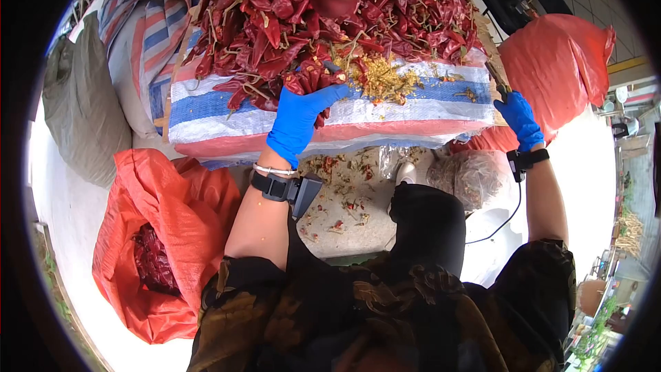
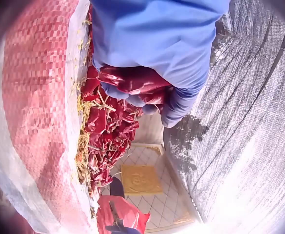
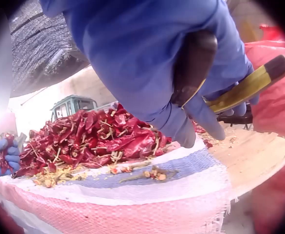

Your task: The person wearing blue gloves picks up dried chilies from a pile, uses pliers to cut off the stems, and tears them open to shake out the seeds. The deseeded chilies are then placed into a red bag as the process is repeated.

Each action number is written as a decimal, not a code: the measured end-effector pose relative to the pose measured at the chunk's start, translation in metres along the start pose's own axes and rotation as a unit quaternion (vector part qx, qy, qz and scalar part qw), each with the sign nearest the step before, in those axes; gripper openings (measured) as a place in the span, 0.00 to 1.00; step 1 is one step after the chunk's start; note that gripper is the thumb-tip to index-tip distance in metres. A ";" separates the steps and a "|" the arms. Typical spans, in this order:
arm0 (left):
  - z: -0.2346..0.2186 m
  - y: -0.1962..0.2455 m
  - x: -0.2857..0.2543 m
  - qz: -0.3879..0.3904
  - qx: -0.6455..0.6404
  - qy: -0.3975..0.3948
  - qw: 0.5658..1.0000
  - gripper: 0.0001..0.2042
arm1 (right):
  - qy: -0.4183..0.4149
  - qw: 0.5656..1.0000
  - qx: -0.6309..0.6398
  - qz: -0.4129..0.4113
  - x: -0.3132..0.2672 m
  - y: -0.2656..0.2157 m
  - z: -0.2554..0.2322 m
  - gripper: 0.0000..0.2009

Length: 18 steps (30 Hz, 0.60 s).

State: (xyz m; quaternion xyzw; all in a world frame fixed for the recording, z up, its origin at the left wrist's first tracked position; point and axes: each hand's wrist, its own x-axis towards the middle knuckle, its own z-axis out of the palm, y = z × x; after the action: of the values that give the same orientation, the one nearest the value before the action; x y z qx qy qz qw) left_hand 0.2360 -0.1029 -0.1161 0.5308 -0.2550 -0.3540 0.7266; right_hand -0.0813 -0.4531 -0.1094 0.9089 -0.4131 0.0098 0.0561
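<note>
My blue-gloved left hand (image 1: pixel 297 118) grips a bunch of dried red chili peppers (image 1: pixel 303 81) at the near edge of a large chili heap (image 1: pixel 275 10). In the left wrist view, the fingers and thumb wrap around the glossy bunch (image 2: pixel 132 80). Off to the right, past the edge of the striped sheet, my blue-gloved right hand (image 1: pixel 518 120) holds a pair of shears (image 3: pixel 252 90). Their handles are dark and yellow and spread apart in the right wrist view. Yellow seeds and stem scraps (image 1: pixel 382 81) lie between the hands on the striped sheet (image 1: pixel 427 114).
An open red sack (image 1: pixel 165 193) with chilies inside stands at lower left. A full red sack (image 1: pixel 561 62) stands at right, a grey-green sack (image 1: pixel 82 103) at far left. Below the sheet, scraps litter the floor (image 1: pixel 344 200) near a clear bag (image 1: pixel 471 176).
</note>
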 end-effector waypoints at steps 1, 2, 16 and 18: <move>-0.004 -0.001 0.000 -0.040 -0.004 0.009 0.999 0.08 | -0.008 0.999 -0.020 0.040 -0.002 -0.022 -0.014 0.20; -0.005 -0.004 0.001 -0.081 -0.006 0.021 0.996 0.08 | -0.012 0.998 -0.007 0.066 0.006 -0.015 -0.005 0.22; 0.004 -0.015 0.006 -0.021 -0.013 0.030 0.999 0.07 | 0.108 0.934 0.324 -0.100 0.053 -0.100 0.000 0.19; 0.007 -0.015 0.005 -0.024 -0.014 0.034 0.999 0.07 | 0.068 0.968 0.223 -0.092 0.054 -0.137 -0.009 0.20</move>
State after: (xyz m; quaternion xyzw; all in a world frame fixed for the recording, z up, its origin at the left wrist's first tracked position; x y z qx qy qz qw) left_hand 0.2305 -0.1141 -0.1287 0.5384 -0.2125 -0.3562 0.7335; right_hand 0.0574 -0.4035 -0.1096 0.9297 -0.3101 0.1586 -0.1196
